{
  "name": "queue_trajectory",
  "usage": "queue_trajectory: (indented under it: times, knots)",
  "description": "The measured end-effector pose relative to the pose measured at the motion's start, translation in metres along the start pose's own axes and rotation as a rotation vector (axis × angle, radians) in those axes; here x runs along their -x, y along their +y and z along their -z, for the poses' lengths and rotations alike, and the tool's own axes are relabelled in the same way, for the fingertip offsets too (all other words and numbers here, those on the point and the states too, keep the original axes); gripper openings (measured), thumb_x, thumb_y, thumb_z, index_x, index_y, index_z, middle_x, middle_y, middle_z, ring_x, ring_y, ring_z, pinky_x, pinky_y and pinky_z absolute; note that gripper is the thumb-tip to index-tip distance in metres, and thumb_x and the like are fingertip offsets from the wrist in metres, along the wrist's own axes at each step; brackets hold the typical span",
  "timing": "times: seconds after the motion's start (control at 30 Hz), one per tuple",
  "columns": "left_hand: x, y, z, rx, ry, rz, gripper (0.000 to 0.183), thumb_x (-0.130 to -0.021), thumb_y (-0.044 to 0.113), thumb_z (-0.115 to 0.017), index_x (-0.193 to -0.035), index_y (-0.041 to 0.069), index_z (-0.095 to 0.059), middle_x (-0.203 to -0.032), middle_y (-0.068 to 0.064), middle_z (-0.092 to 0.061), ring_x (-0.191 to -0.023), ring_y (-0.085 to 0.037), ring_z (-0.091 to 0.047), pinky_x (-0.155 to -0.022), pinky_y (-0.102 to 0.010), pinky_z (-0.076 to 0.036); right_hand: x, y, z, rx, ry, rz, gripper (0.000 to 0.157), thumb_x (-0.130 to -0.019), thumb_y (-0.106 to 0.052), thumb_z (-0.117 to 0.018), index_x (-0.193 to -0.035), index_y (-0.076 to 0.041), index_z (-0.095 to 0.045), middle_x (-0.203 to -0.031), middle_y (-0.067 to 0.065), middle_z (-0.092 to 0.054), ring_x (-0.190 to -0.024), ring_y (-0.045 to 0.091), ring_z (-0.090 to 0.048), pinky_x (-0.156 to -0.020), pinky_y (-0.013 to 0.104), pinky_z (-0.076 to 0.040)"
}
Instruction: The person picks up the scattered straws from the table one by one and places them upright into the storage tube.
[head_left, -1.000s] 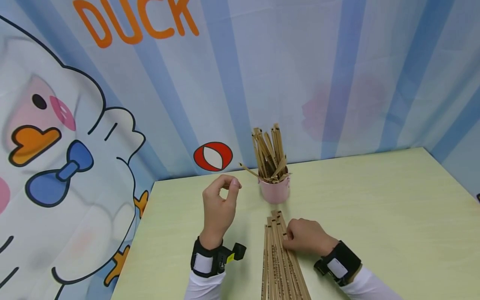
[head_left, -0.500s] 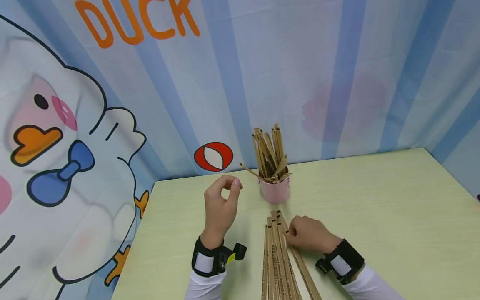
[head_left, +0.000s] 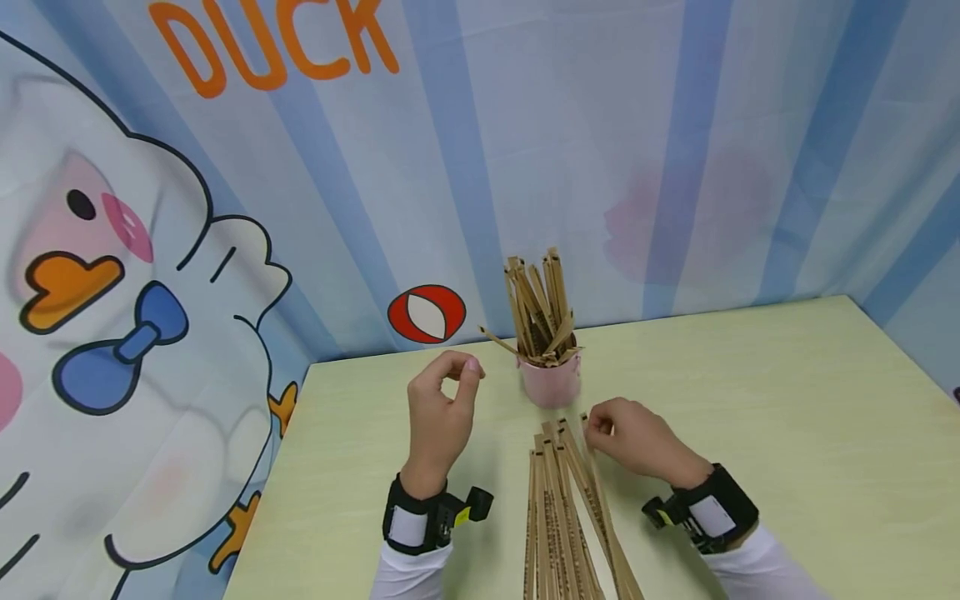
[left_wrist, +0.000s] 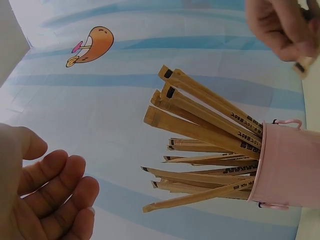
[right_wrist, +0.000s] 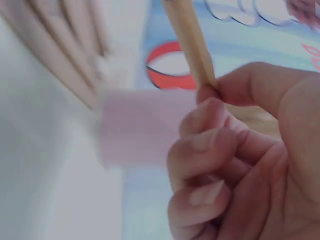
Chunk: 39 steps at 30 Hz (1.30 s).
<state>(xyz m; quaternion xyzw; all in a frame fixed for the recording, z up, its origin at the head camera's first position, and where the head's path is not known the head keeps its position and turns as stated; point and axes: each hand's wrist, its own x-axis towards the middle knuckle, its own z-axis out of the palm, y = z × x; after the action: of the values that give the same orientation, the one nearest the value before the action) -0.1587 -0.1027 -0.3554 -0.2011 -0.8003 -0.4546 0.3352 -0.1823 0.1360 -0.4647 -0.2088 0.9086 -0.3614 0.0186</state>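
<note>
My right hand pinches a long, slim paper-wrapped straw near its upper end, between thumb and forefinger. In the head view its lower part slants down over a fan of similar brown straws on the table. Left of the bucket, my left hand is raised with loosely bent fingers and nothing in them. A small pink bucket stands just beyond the fan, packed with upright wrapped straws. In the right wrist view, the bucket is blurred behind my fingers.
The pale yellow-green table extends to both sides of the straws. A blue striped backdrop with a cartoon duck rises at the table's far edge. One straw juts out leftward over the bucket rim.
My right hand has separated a straw from the fan's right side and lifted its end up and right, towards the bucket. The left hand stays nearly still.
</note>
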Motion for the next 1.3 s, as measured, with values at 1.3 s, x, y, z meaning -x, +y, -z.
queue_trajectory:
  times: [1.3]
  knots:
    - [-0.001, -0.005, 0.006, 0.008, 0.013, -0.009, 0.014, -0.090, 0.001, -0.054, -0.078, -0.001, -0.062, -0.070, -0.009, -0.062, -0.067, -0.016, -0.055, -0.069, -0.036, -0.049, -0.056, -0.045, 0.130, -0.260, 1.356, 0.323, 0.024, -0.089, -0.011, -0.059, -0.087, 0.011, -0.064, -0.080, -0.009, -0.058, -0.057, 0.001, -0.044, -0.060, 0.020, -0.035]
